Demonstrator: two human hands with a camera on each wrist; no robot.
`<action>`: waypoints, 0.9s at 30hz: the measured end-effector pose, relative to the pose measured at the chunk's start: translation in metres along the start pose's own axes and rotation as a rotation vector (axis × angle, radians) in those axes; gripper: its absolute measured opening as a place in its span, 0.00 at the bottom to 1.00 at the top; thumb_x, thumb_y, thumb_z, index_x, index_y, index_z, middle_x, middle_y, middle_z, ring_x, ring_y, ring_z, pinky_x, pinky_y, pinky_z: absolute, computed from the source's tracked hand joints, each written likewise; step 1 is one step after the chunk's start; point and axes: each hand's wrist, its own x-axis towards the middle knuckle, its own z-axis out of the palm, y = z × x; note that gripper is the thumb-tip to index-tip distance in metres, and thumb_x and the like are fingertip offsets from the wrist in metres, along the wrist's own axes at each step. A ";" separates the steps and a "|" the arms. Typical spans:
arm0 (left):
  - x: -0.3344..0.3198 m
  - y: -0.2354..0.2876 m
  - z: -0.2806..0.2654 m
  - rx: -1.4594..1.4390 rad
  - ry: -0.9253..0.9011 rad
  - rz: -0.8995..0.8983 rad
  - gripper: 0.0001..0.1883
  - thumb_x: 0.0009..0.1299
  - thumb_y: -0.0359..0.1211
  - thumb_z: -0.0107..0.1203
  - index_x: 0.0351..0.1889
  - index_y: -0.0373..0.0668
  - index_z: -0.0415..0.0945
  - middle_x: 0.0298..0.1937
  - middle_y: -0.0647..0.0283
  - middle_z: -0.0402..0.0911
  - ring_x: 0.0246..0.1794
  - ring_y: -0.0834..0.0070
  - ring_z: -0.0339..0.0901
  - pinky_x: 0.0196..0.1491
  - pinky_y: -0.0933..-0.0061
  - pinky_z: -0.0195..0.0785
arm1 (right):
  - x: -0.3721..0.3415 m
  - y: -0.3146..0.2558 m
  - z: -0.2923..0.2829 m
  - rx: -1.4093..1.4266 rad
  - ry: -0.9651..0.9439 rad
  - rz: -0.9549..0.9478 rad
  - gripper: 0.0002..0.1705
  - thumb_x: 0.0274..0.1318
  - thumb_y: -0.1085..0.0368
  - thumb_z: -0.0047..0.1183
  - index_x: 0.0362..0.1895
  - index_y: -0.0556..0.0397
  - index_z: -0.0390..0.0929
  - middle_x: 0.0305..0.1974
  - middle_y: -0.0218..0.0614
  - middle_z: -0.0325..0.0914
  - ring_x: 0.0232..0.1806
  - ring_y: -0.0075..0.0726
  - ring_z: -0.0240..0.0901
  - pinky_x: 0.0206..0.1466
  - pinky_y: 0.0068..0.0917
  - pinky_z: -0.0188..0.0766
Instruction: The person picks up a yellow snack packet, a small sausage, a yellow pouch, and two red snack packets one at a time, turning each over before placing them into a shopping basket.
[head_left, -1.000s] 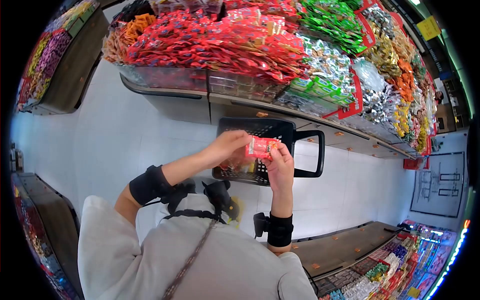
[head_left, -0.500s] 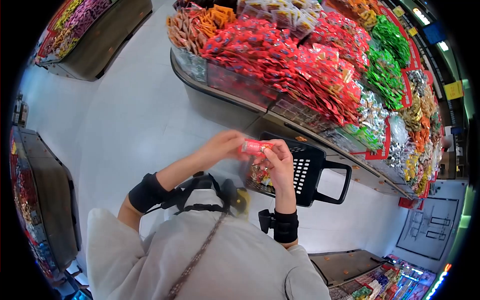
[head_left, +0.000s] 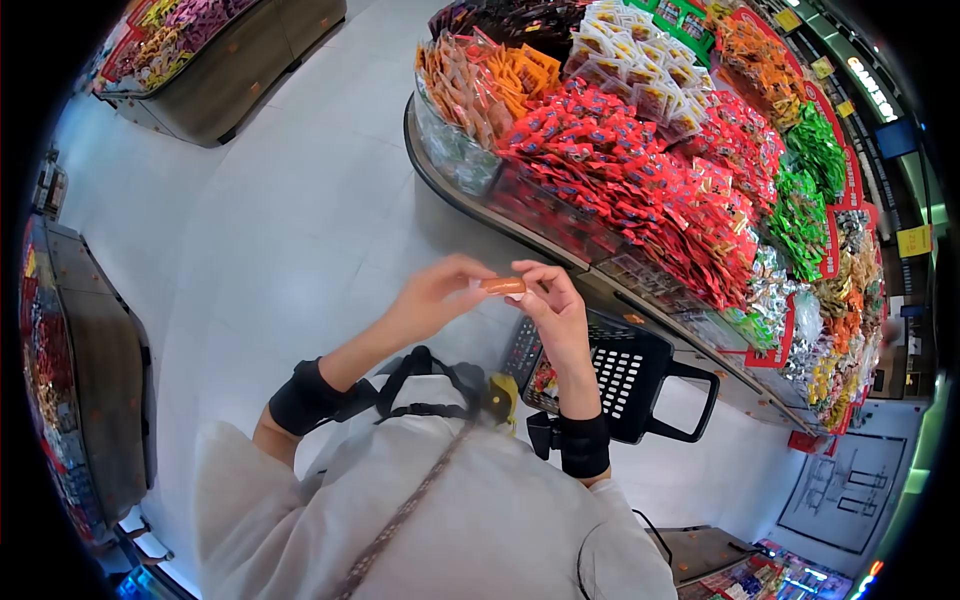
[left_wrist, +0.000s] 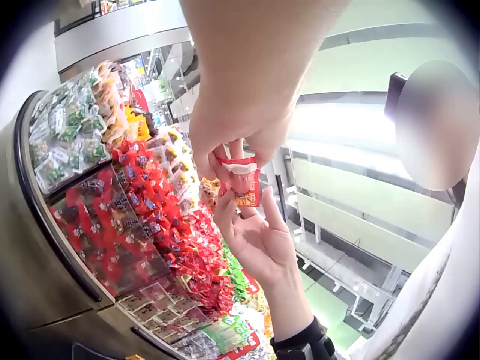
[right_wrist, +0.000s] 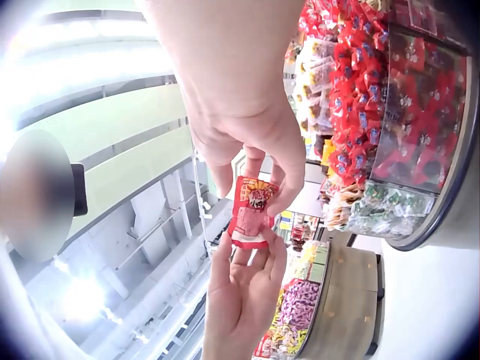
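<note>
A small red snack packet (right_wrist: 251, 215) is held between both hands at chest height; in the head view its upper side looks orange-brown (head_left: 503, 286). My left hand (head_left: 436, 292) pinches one end between thumb and fingers. The other end is pinched by my right hand (head_left: 556, 308). In the left wrist view the packet (left_wrist: 241, 182) shows a pale band near the left fingers. A black basket (head_left: 655, 362) with colourful packets inside stands on the floor below and beyond the right hand, partly covered by the right forearm.
A curved display counter (head_left: 468, 203) heaped with red, orange, white and green packets runs from ahead to the right. Other candy counters stand at the upper left (head_left: 215, 95), far left (head_left: 92, 370) and lower right (head_left: 705, 552). Pale floor (head_left: 290, 190) lies between them.
The head view has turned, so the counter and basket appear further right and lower. The packet has tilted between the hands, its printed red face giving way to an orange-brown side.
</note>
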 end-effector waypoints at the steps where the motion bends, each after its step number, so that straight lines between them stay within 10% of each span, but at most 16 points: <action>1: 0.000 0.003 -0.003 0.105 0.015 0.065 0.12 0.62 0.28 0.53 0.44 0.38 0.71 0.43 0.62 0.74 0.45 0.75 0.70 0.48 0.75 0.63 | 0.005 -0.001 0.005 -0.009 0.029 -0.003 0.15 0.49 0.74 0.50 0.44 0.55 0.66 0.51 0.39 0.65 0.49 0.31 0.66 0.50 0.29 0.66; 15: 0.054 0.020 -0.063 0.753 0.184 0.491 0.22 0.49 0.21 0.60 0.44 0.40 0.71 0.45 0.60 0.72 0.44 0.65 0.71 0.44 0.71 0.66 | 0.120 0.015 0.025 0.243 -0.063 0.231 0.15 0.56 0.67 0.46 0.47 0.58 0.65 0.45 0.41 0.71 0.46 0.32 0.70 0.49 0.31 0.67; 27: 0.155 0.033 -0.139 0.615 0.271 0.280 0.29 0.50 0.25 0.63 0.51 0.40 0.64 0.50 0.59 0.68 0.51 0.68 0.68 0.52 0.69 0.64 | 0.253 0.007 0.020 0.245 -0.105 0.205 0.06 0.54 0.70 0.48 0.37 0.55 0.67 0.40 0.39 0.74 0.42 0.32 0.72 0.44 0.30 0.72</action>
